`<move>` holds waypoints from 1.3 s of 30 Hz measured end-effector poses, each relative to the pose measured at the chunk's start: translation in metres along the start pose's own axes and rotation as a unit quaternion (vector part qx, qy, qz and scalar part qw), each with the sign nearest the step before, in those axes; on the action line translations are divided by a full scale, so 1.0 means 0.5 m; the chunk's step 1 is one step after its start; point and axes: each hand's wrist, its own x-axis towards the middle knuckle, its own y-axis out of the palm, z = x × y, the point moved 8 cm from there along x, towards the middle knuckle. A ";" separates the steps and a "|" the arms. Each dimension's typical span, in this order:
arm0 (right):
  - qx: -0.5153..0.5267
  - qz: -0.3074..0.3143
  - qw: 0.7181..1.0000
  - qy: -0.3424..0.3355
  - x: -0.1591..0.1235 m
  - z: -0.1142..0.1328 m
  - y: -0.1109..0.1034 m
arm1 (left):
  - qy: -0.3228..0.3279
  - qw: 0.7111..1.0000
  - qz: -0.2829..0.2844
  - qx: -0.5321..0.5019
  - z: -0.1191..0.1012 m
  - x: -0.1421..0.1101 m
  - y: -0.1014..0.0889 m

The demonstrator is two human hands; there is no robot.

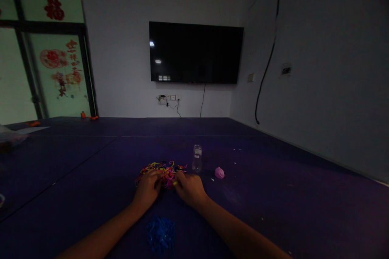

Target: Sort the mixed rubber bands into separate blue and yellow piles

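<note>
A tangled pile of multicoloured elastic bands (169,173) lies on the dark purple tabletop. My left hand (146,188) rests on the left side of the pile, its thumb and fingers apart over the bands. At the pile's right edge, my right hand (191,189) is closed in a pinch, with a small yellow band (175,183) at its fingertips. Nearer to me, between my forearms, sits a separate heap of blue bands (161,234). Just behind my right hand stands a clear plastic bottle (197,158), upright and without a cap.
A crumpled-looking pink object (219,173) lies right of the bottle, with small white scraps around it. Orange items (83,115) sit at the table's far left edge. A clear plastic bag (10,135) is at the left. Behind, a television (196,52) hangs on the wall.
</note>
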 end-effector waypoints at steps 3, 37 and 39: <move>0.000 0.003 1.000 -0.003 0.000 0.000 0.001 | 0.007 0.999 -0.019 -0.039 0.001 -0.003 -0.003; 0.002 0.012 1.000 -0.014 -0.002 0.010 -0.012 | 0.040 0.993 0.081 -0.073 -0.036 -0.003 0.019; 0.001 0.016 1.000 -0.013 -0.001 0.010 -0.011 | 0.035 0.993 0.083 -0.070 -0.036 -0.003 0.018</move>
